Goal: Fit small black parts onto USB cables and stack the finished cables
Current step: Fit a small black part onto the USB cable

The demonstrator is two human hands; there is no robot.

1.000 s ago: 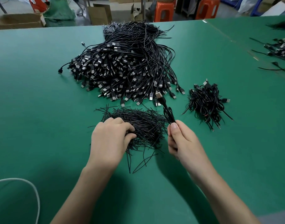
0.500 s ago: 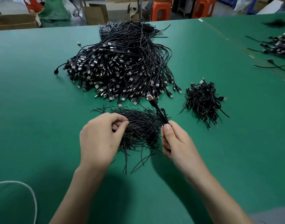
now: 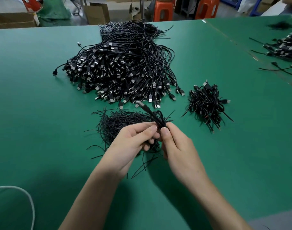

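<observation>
left hand (image 3: 133, 141) and right hand (image 3: 176, 146) both pinch a folded cable (image 3: 159, 117) over the strips (image 3: 118, 125), cable heap (image 3: 122, 70) behind, bundled stack (image 3: 206, 105) to the right, on a green table (image 3: 42, 130).

- Small assembly workshop, factory-floor sort: piecework in bulk.
- A broad worktop (image 3: 42, 113) covered in green matting fills nearly the whole view.
- 12 o'clock: a large heap of USB cables (image 3: 122, 68), plugs fanned toward the near edge.
- Centre: a loose pile of thin black parts (image 3: 122, 120).
- 2 o'clock: a small stack of coiled cables (image 3: 206, 103), set apart from the heap.
- Far 2 o'clock: a second green worktop (image 3: 241, 30) alongside, carrying more cables (image 3: 284, 47).
- 11 to 1 o'clock, beyond the far edge: cardboard boxes (image 3: 95, 12), orange plastic stools (image 3: 163, 10) and a green sack (image 3: 54, 12).
</observation>
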